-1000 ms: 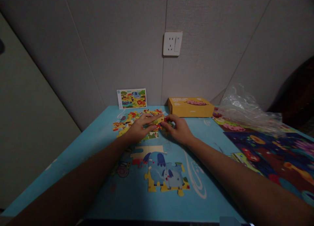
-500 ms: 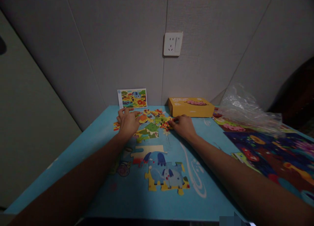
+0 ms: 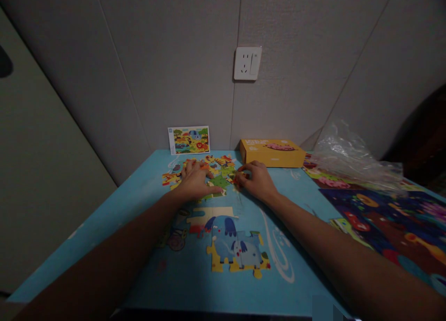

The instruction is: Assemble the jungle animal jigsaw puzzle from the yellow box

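Note:
Loose jigsaw pieces (image 3: pixel 218 165) lie in a heap at the far side of the blue table (image 3: pixel 139 205). My left hand (image 3: pixel 195 181) rests flat on the heap with fingers stretched out. My right hand (image 3: pixel 256 179) lies at the heap's right edge, its fingertips pinched on a small piece (image 3: pixel 238 178). Nearer to me lies a joined section with blue elephants (image 3: pixel 235 249).
A reference picture card (image 3: pixel 189 140) leans on the wall. A yellow box (image 3: pixel 272 152) stands behind my right hand. A clear plastic bag (image 3: pixel 348 156) and a dark finished puzzle (image 3: pixel 390 219) fill the right side. A wall socket (image 3: pixel 247 63) is above.
My left hand moved from the far left of the heap back toward its middle and spread flat. My right hand stayed at the heap's right edge.

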`<state>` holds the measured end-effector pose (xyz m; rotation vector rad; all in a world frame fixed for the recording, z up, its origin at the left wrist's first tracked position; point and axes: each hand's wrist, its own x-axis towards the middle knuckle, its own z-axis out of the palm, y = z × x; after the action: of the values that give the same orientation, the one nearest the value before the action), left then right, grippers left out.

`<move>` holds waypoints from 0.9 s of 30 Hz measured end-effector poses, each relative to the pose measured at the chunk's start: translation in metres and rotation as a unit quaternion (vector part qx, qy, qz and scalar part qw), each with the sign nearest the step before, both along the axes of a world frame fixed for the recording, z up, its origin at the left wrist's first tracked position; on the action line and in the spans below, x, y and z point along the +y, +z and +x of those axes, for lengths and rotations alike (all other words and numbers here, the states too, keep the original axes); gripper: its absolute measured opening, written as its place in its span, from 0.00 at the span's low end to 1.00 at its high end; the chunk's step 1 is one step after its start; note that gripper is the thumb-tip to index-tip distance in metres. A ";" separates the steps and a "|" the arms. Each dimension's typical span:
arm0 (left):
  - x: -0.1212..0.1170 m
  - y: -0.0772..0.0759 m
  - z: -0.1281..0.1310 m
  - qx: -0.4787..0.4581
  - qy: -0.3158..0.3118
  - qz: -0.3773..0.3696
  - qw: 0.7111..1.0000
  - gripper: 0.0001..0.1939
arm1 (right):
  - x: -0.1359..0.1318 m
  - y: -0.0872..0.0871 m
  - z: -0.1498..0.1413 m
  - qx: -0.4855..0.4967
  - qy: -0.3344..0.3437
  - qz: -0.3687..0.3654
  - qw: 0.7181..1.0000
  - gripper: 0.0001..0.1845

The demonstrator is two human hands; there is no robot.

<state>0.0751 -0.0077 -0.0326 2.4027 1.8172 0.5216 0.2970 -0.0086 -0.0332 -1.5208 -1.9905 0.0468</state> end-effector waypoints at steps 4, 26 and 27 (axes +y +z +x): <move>-0.001 -0.001 0.002 -0.037 -0.038 0.016 0.998 0.29 | -0.005 0.002 -0.005 0.014 0.121 0.006 0.993 0.12; 0.004 0.016 -0.019 -0.028 0.040 0.105 0.993 0.10 | 0.009 -0.012 0.008 0.034 -0.071 -0.035 0.996 0.22; 0.002 0.019 -0.019 -0.009 0.038 0.102 0.994 0.09 | 0.009 -0.012 0.008 0.022 -0.075 -0.031 0.996 0.22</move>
<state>0.0559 -0.0060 -0.0135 2.4509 1.9425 0.7701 0.3047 0.0005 -0.0451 -1.6905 -1.8514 0.0792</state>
